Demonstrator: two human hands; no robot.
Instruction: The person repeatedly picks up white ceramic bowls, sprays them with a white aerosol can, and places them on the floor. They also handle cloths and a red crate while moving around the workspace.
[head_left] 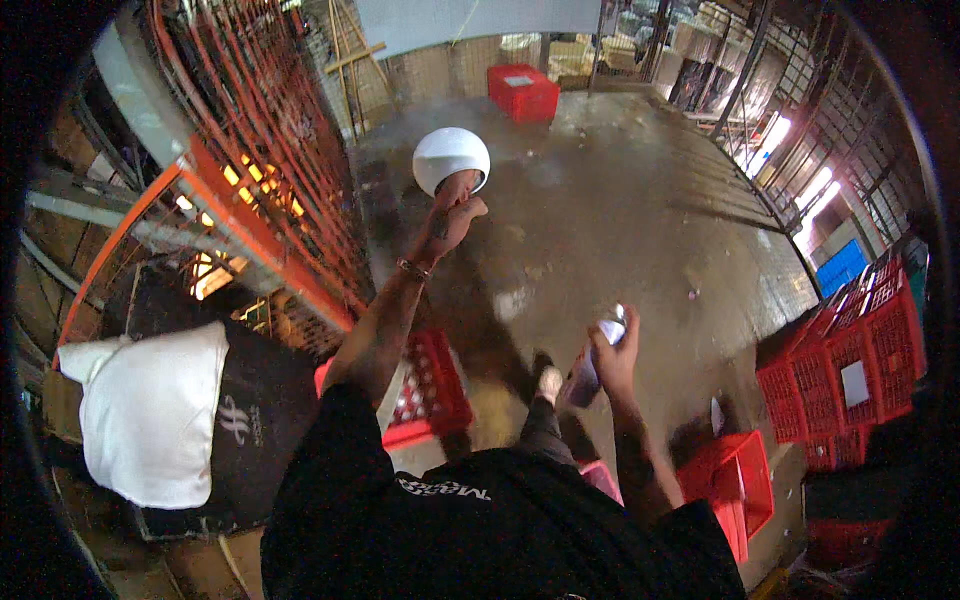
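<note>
Flr (620, 230) w/ crates (530, 98) (red)

White lettering (443, 491) stands on a black shirt (480, 545) and a black object (262, 400).

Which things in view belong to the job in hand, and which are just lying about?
Seemingly in use:
- white globe, held by the left hand
- can-like container, in the right hand

Lying about:
- white cloth, at left
- stacked red crates, at right
- red box, farther off
</note>
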